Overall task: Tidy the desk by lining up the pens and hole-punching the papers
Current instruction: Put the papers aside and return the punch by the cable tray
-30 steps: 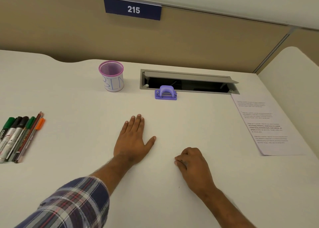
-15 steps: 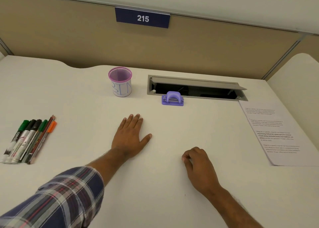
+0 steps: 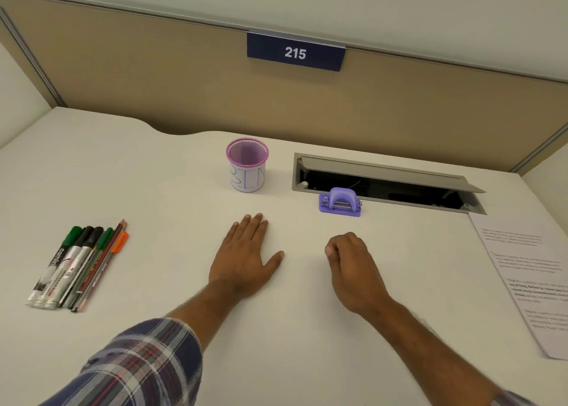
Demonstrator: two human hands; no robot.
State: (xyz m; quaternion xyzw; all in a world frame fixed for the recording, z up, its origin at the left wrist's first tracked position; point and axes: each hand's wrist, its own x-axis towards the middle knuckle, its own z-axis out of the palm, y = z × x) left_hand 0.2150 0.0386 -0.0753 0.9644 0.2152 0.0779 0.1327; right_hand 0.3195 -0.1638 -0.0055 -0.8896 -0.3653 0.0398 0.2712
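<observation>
Several pens and markers [image 3: 78, 265] lie side by side in a tight row at the desk's left. A small purple hole punch [image 3: 339, 202] stands near the back, right of centre. Printed papers [image 3: 528, 276] lie at the right edge. My left hand [image 3: 246, 256] rests flat on the desk with fingers straight, in front of the cup. My right hand [image 3: 352, 265] rests on the desk just in front of the punch, fingers curled under and holding nothing.
A pink mesh cup [image 3: 246, 164] labelled BIN stands at the back centre. An open grey cable tray [image 3: 387, 182] is sunk into the white desk [image 3: 172, 209] behind the punch. A tan partition [image 3: 184, 92] with a 215 sign closes the back.
The view has tilted up and shifted, so everything sits lower and further right. My right hand has moved forward toward the punch. My left hand stays flat.
</observation>
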